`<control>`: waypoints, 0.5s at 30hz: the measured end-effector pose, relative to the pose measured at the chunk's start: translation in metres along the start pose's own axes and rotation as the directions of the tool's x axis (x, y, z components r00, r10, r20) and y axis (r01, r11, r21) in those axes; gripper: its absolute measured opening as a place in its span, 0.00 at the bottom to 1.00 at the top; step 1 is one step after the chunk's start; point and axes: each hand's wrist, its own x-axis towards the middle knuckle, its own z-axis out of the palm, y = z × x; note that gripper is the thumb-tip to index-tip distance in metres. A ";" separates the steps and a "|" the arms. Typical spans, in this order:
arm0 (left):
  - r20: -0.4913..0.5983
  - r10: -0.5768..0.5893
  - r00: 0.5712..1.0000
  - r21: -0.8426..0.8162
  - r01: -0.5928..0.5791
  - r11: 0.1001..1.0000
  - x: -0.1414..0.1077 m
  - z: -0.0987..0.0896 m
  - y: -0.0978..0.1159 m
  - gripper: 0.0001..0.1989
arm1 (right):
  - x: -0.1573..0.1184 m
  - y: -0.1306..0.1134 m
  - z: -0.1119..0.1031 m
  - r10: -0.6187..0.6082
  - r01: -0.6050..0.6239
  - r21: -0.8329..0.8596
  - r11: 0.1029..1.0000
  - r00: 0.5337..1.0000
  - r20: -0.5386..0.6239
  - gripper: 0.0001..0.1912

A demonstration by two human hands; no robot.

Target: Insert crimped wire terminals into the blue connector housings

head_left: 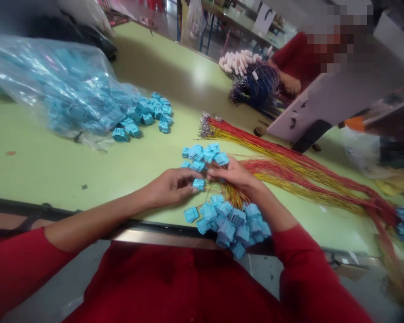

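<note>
Bare left hand (170,188), fingers curled, pinches a ribbed blue plastic connector (198,184) while the half-closed right hand (230,175) grips thin red-and-yellow wires (289,179) fanning across a smooth green table (54,157). Beyond, loose connectors (148,116) spill from a crinkled clear plastic bag (54,80); a co-worker's (298,58) blue wire bundle (256,87) lies farther off.

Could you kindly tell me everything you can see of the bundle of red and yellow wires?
The bundle of red and yellow wires is many thin, plastic-looking insulated wires lying in long, loose curves on the green table. Its far ends fan out into silvery metal tips. Near the person, the wires gather into the right hand, which grips them, and end in many blue connectors clustered around it, some hanging over the table edge.
</note>
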 end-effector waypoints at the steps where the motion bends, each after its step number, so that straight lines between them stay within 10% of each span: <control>1: -0.006 -0.014 1.000 -0.030 0.014 0.999 0.000 0.000 -0.001 0.20 | 0.000 -0.001 -0.001 -0.002 0.003 -0.024 1.000 1.000 0.030 0.15; 5: -0.083 -0.103 0.991 -0.120 0.093 0.988 -0.001 0.003 0.001 0.23 | -0.001 0.000 0.000 0.041 -0.015 -0.205 0.979 0.991 0.123 0.15; 9: 0.011 -0.144 0.990 0.046 0.143 0.989 -0.016 0.004 0.014 0.28 | 0.001 0.005 0.005 -0.058 0.039 -0.271 0.962 0.996 -0.061 0.08; 15: 0.149 0.034 0.988 0.390 -0.090 0.916 -0.037 0.003 0.027 0.14 | 0.001 0.002 0.005 0.013 -0.043 -0.222 0.974 0.991 -0.134 0.05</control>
